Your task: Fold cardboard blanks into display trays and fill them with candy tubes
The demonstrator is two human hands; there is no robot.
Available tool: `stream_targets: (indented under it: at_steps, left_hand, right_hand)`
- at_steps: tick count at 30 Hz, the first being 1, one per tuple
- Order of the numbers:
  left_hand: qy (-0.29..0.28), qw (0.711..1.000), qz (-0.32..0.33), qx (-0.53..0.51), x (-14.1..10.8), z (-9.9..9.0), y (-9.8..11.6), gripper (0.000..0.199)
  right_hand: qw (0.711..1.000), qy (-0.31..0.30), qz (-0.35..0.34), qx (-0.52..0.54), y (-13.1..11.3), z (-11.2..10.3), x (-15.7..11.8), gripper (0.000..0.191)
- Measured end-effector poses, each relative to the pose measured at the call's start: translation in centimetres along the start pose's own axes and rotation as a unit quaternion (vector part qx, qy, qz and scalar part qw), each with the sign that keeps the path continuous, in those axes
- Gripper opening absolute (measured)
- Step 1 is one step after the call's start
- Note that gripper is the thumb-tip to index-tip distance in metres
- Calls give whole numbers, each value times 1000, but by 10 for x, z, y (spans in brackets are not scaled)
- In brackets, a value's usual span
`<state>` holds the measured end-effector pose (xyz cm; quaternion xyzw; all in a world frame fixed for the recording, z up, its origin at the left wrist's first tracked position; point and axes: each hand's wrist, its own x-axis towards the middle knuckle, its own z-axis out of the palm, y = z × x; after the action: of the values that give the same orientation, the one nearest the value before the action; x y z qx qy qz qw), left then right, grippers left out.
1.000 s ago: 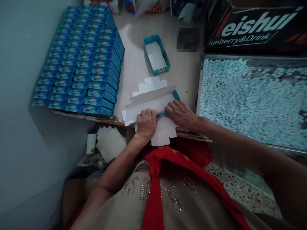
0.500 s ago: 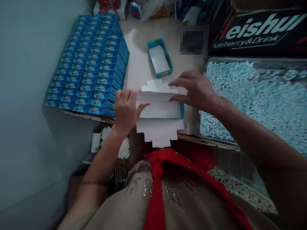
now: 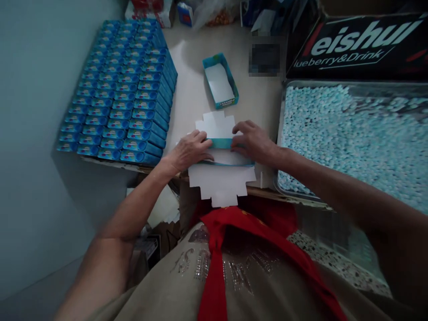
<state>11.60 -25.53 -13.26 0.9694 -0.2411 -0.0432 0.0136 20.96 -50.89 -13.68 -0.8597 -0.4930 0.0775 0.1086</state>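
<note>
A partly folded cardboard box (image 3: 223,156) lies in front of me, white inside with a teal outer face. Its folded-over long wall shows as a teal strip between my hands. My left hand (image 3: 190,149) is closed on the left part of this wall, fingertips over the fold and thumb inside. On the right part, my right hand (image 3: 253,141) pinches the same wall with bent fingers. Notched white cardboard (image 3: 222,178) extends toward my body over the table edge, and more white cardboard (image 3: 216,124) spreads out beyond the box.
Farther back stands an assembled teal tray box (image 3: 216,105). Stacked blue packs (image 3: 117,98) fill the left side. To the right is a metal tray (image 3: 281,133) of small pale-blue pieces (image 3: 347,142), with a black carton (image 3: 354,47) behind it. A red cloth (image 3: 219,254) hangs over my shirt.
Both hands have come down onto the box and closed on its far wall. That wall is now folded, showing a teal strip where white showed before.
</note>
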Motion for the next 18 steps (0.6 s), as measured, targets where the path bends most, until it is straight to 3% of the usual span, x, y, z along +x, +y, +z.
stream_targets:
  at_steps: [4,7,11,13,16,18]
  left_hand:
    - [17,994,-87,-71,11,4,-13,15]
    - [33,983,-145,-108,21,0,-24,27]
    - [-25,995,-52,-85,25,-6,-28,13]
    - [-36,997,-17,-70,25,-6,-25,17]
    - [-32,998,-28,-56,25,0,-17,24]
    - [-29,997,-49,-59,26,4,-15,27]
  right_hand:
    - [984,-59,115,120,17,5,12,45]
    - [986,-100,105,88,17,-2,16,33]
    - [991,-116,63,-2,10,-15,14,23]
    - [988,-137,67,-24,7,-17,15,19]
    - [986,-157,37,-32,6,-16,22,14]
    - [986,-162,-15,-40,7,-16,26,24]
